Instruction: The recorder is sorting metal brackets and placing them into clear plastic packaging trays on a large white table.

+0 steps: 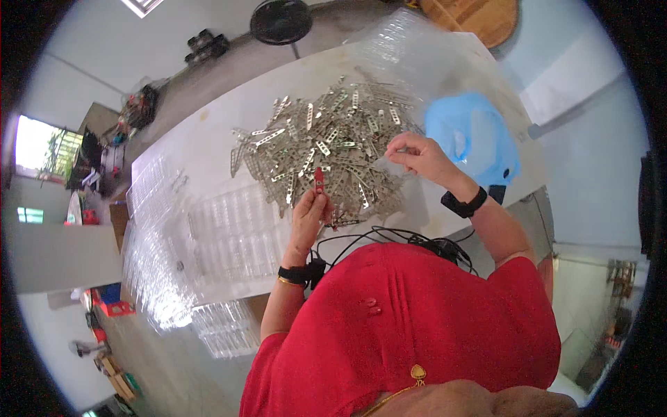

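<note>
My left hand is closed around a slim red piece with a pointed upper end, held upright; it looks like a pocket-knife handle, but its kind is not certain. My right hand pinches a small piece of clear plastic film that hangs from the fingertips. Both hands are over the near part of a wide, loose pile of flat silver metal strips with holes along them. The pile lies on a white-topped table.
A blue plastic bag lies right of the pile. Clear ribbed plastic trays cover the table's left side, some overhanging its edge. More clear plastic lies at the far end. Black cables run along the near edge. A black round stool stands beyond.
</note>
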